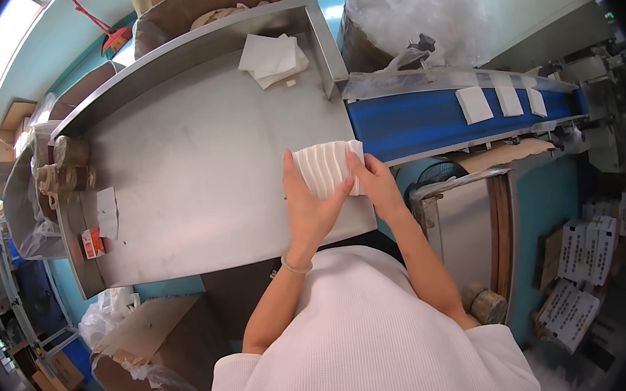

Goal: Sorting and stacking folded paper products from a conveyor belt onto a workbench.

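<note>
Between my two hands sits a row of white folded pads [323, 170], stacked side by side with their rounded edges facing up. My left hand [308, 205] wraps the left and near side, thumb along the front. My right hand [375, 183] grips the right end, its fingers at the last pad. The stack is at the right edge of the steel table [196, 169], beside the start of a blue conveyor belt [412, 120]. Three separate white pads [476, 105] lie spaced out on that belt. A few flat white sheets [272, 56] rest at the table's far right corner.
A raised metal rim [176, 53] borders the table's far side. Tape rolls [69, 164], a paper slip [107, 213] and a small red-and-white box [93, 243] are at its left end. Clear plastic bags [427, 8] bulge behind the belt. A cardboard box [150, 350] stands below left.
</note>
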A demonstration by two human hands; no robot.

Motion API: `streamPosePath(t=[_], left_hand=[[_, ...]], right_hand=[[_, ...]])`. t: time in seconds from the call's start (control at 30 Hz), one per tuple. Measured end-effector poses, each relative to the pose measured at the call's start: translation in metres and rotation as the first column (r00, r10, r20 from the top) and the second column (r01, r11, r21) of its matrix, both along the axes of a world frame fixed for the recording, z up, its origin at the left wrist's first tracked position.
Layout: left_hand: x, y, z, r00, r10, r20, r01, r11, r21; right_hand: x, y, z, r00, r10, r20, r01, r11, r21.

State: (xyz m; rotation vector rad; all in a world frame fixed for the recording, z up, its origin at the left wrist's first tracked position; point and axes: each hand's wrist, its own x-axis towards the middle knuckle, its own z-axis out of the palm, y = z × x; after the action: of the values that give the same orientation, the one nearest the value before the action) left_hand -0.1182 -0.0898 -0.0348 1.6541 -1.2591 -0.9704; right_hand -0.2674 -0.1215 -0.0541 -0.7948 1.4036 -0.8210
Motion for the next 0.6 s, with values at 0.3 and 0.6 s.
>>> streamPosePath(t=[0.3,0.6], left_hand=[[0.005,-0.005,-0.010,0.982,0.011,-0.190,0.008,0.995,0.097],[-0.002,-0.001,-0.018,0.998,0.032,-0.052,-0.034,0.998,-0.044]], right_hand=[[-0.032,-0.005,-0.017,0.935,-0.278,0.219,0.273,0.961,0.053],[-0.021,0.008,-0.009,0.981,0.049,0.186,-0.063,0.995,0.072]])
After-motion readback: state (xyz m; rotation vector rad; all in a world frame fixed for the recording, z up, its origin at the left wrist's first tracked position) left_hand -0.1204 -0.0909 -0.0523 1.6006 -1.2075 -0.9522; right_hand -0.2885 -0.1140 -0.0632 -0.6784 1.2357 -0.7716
